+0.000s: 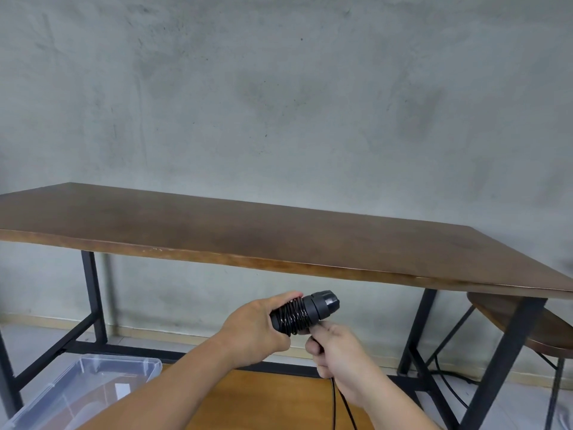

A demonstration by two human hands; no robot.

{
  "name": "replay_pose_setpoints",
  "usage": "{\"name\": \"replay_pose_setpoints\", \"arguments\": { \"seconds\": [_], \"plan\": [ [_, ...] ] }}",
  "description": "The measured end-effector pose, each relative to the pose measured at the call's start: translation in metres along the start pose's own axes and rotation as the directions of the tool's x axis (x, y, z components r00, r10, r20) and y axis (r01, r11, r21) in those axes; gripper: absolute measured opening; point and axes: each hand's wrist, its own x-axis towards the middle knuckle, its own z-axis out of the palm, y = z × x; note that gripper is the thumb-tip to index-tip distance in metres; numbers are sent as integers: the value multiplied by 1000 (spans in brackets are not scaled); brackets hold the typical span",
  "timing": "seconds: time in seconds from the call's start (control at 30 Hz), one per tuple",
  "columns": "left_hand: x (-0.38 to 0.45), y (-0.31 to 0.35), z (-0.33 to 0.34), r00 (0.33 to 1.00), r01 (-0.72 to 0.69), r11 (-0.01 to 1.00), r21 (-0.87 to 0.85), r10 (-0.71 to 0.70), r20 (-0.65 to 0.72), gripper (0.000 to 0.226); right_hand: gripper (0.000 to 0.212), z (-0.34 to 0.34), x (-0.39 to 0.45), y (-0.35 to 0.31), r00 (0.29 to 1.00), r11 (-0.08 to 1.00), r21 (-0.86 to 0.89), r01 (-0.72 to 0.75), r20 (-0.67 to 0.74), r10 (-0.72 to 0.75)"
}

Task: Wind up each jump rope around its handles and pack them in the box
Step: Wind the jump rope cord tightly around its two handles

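Observation:
My left hand (257, 328) grips the black jump rope handles (305, 311), held in the air in front of the table edge. Black cord is wound in several turns round the handles' middle. Just below the handles, my right hand (333, 352) is curled round the loose cord (336, 401), which hangs down from my fist as two strands. The clear plastic box (93, 383) sits at the lower left on a low wooden surface, partly hidden by my left forearm.
A long dark wooden table (279, 231) on black metal legs stands against a grey concrete wall. A round wooden stool (533, 330) is at the right under the table's corner. A black cable runs along the floor there.

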Motion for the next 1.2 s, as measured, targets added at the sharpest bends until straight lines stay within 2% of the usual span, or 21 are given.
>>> {"name": "replay_pose_setpoints", "arguments": {
  "seconds": [0.07,0.17,0.3,0.47,0.6,0.67,0.8,1.03,1.2],
  "plan": [
    [2,1,-1,999,28,994,102,-25,-34,76,33,2,-3,-2,999,969,-245,21,-39,-31],
    [5,2,-3,998,48,964,262,-36,-50,76,34,3,-7,-6,991,809,-583,79,-44,-128],
    [3,4,-1,998,29,899,436,-1,-65,76,28,1,-12,-19,980,570,-810,136,24,-199],
    [3,-1,1,997,21,799,602,29,-74,72,20,-3,-19,-40,976,276,-947,165,117,-182],
    [-2,0,6,998,-42,747,664,59,-3,73,24,-7,-24,-73,966,114,-964,240,225,-127],
    [-4,2,6,996,-87,739,669,85,35,73,24,-10,-23,-85,952,81,-951,299,292,-89],
    [-10,7,2,987,-159,785,599,112,116,72,18,-25,-13,-102,938,178,-921,346,340,-62],
    [-22,19,0,966,-240,871,430,172,190,74,20,-53,6,-102,911,540,-764,352,413,-10],
    [-33,34,2,950,-257,904,341,173,259,76,16,-62,16,-85,893,771,-579,266,450,30]
  ]
}}
